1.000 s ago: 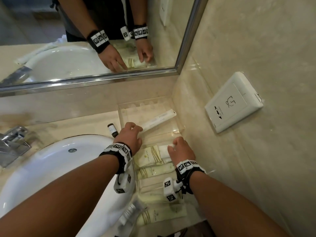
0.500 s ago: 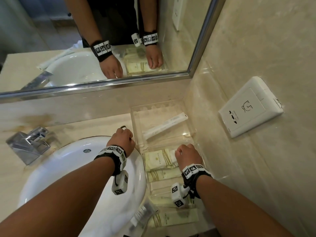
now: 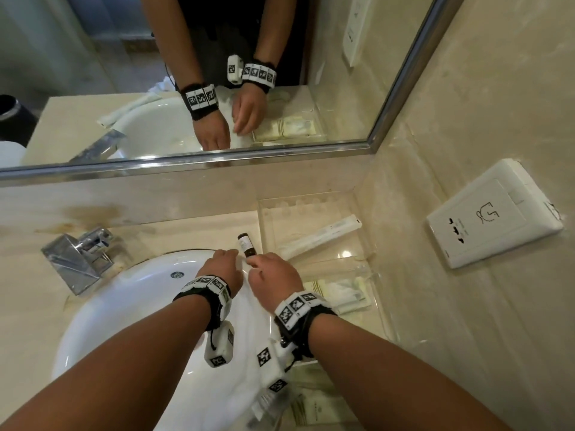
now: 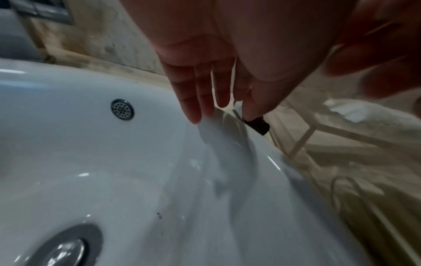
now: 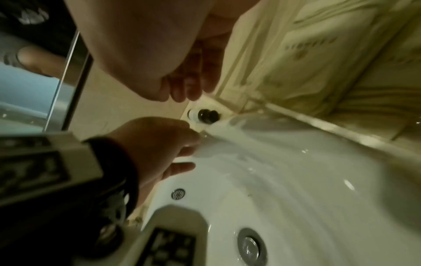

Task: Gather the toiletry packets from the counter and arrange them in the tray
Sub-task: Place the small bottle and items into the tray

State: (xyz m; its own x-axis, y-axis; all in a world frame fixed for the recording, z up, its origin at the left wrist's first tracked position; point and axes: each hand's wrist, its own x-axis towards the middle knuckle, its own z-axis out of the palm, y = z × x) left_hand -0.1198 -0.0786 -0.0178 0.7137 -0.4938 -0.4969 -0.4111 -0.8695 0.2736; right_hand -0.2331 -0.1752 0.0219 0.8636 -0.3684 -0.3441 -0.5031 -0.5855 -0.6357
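- Now that your right hand (image 3: 273, 275) has left the tray (image 3: 367, 262) and crossed to the sink rim, its fingertips reach the small dark bottle (image 3: 247, 244) lying on the counter, nothing gripped yet.
- Your left hand (image 3: 222, 267) hovers beside it, fingers straight, empty.
- Packets (image 3: 339, 290) already sit in the tray; the bottle looks next.

The sink (image 3: 130, 309) is glossy white ceramic, with a polished chrome faucet (image 3: 77, 256) at its far left rim and a metal drain in its bowl. Right of the sink, the tray (image 3: 314, 206) is clear, shiny plastic holding matt cream paper packets (image 3: 339, 290). The bench (image 3: 174, 231) behind the sink is smooth, veined beige stone.
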